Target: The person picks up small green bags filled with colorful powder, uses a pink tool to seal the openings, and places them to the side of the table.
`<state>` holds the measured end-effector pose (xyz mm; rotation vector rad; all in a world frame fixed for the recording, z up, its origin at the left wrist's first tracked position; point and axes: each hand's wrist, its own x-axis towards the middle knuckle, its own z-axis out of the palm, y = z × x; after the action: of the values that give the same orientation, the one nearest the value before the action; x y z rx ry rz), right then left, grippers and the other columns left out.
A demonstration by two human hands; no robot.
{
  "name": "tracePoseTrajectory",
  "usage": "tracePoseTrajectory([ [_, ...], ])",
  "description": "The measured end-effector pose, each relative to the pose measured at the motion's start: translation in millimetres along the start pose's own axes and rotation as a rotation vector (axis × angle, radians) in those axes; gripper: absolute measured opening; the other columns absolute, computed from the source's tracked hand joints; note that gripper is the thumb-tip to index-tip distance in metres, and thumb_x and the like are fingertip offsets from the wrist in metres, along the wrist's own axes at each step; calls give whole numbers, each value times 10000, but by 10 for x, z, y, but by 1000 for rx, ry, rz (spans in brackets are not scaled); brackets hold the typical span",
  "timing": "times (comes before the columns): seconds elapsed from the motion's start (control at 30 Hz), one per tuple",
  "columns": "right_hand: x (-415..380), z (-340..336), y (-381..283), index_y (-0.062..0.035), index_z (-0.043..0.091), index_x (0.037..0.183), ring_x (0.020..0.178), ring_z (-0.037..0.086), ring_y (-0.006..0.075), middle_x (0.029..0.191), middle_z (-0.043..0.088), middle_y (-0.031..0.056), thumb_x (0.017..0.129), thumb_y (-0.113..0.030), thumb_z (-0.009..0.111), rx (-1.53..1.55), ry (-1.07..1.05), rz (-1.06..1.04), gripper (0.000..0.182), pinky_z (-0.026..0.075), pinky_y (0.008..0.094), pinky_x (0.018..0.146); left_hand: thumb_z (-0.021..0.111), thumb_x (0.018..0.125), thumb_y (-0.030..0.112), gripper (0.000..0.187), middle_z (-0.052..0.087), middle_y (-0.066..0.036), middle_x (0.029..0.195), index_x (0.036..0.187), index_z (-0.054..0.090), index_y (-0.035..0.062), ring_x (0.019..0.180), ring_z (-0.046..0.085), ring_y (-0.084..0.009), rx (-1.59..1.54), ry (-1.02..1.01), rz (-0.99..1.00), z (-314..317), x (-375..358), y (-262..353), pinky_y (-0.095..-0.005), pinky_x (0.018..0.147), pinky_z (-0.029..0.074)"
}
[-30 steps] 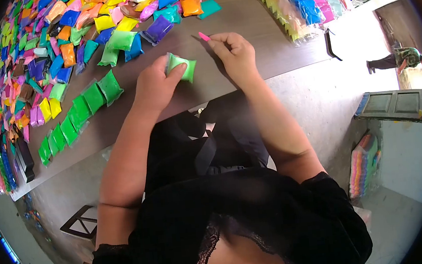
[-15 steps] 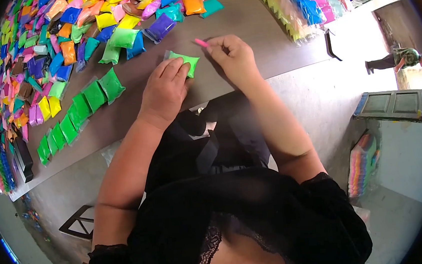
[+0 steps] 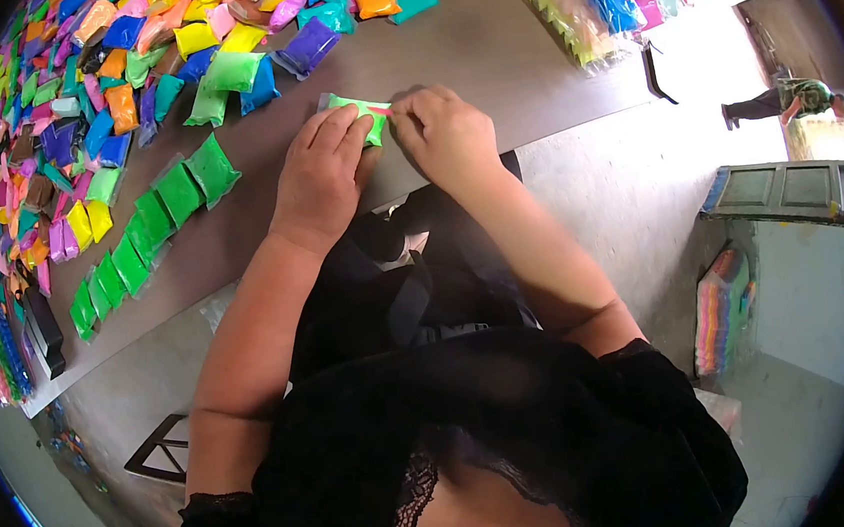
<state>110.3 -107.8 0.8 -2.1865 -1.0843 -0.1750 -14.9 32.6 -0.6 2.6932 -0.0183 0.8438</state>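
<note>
A small light-green packet (image 3: 372,133) in clear film lies at the near side of the table. My left hand (image 3: 316,172) grips it from the left, fingers over its top, hiding part of it. In a pinch, my right hand (image 3: 453,138) holds a thin pink stick (image 3: 381,110), whose tip lies against the packet's upper face; the hand covers its other end. Left of my left hand, a slanting line of joined green packets (image 3: 178,194) rests on the tabletop.
A large heap of packets in many colours (image 3: 122,107) covers the table's (image 3: 483,47) far left. Strips of yellow, blue and pink packets (image 3: 610,6) lie at the far right. A dark bracket (image 3: 660,77) sits by the right edge. Another person (image 3: 799,102) stands off to the right.
My right hand has moved left and down, bringing the pink stick from the bare tabletop onto the green packet. My left hand stays on the packet. The view has shifted slightly.
</note>
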Motion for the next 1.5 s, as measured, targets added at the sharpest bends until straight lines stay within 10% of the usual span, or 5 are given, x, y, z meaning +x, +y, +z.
tracePoseTrajectory([
  [1.5,216,-125,61,-140,698,927,943,631,303,961,652,68,890,-158,667,9,-70,-298,52,521,416,796,691,863,124,336,554,-121,1190,1177,650,10,1203,559,-312,-19,-15,-17,-67,-71,61,-407,1023,486],
])
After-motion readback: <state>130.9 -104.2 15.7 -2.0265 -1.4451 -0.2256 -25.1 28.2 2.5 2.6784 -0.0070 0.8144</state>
